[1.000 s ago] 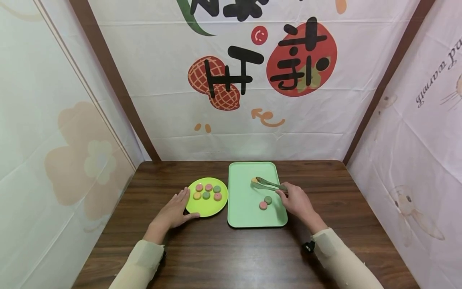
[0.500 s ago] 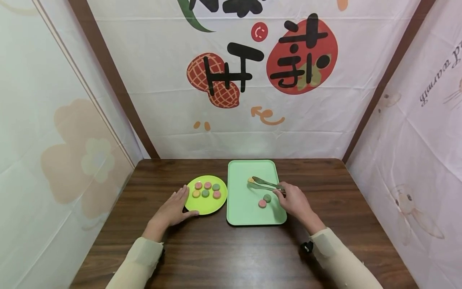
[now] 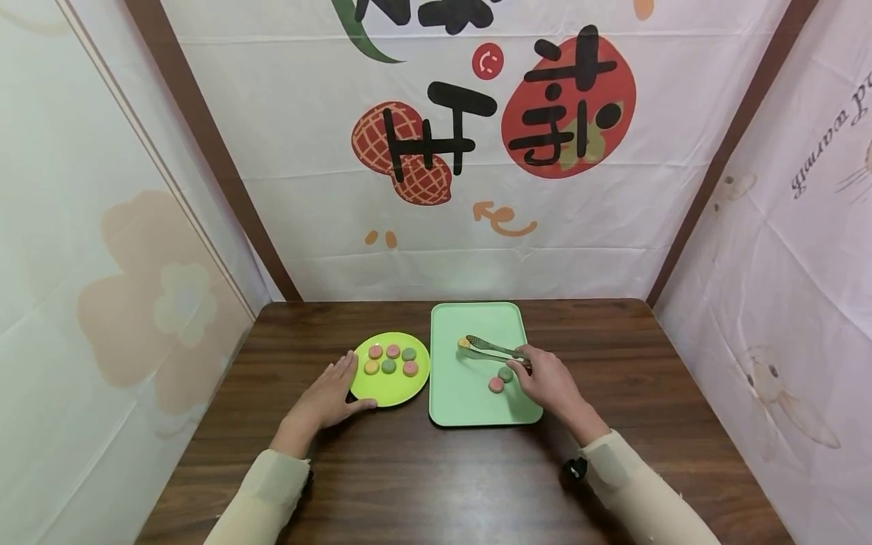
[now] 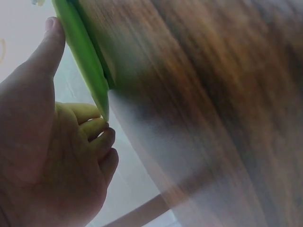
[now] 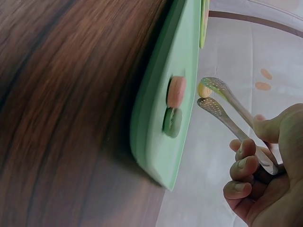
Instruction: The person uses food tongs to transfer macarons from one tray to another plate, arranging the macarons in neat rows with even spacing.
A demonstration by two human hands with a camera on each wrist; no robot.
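My right hand [image 3: 549,378] grips metal tongs [image 5: 232,106] by their handles. Between the perforated tips sits a yellow macaron [image 5: 204,90], above the mint-green tray [image 3: 453,401]. A pink macaron [image 5: 176,92] and a green macaron [image 5: 173,122] lie side by side on that tray, below the tongs. To the left, a lime-green plate [image 3: 391,392] bears several pink, green and yellow macarons in two rows. My left hand [image 3: 327,395] rests against the plate's left rim, fingers extended and thumb at its near edge. In the left wrist view its fingertips touch the plate's edge.
Plate and tray stand almost edge to edge on a dark wooden table [image 3: 436,484]. Printed white cloth walls [image 3: 579,257] enclose the table at the back and both sides.
My right hand has moved left over the tray, carrying the tongs and the yellow macaron toward the plate. The left hand stays at the plate's rim.
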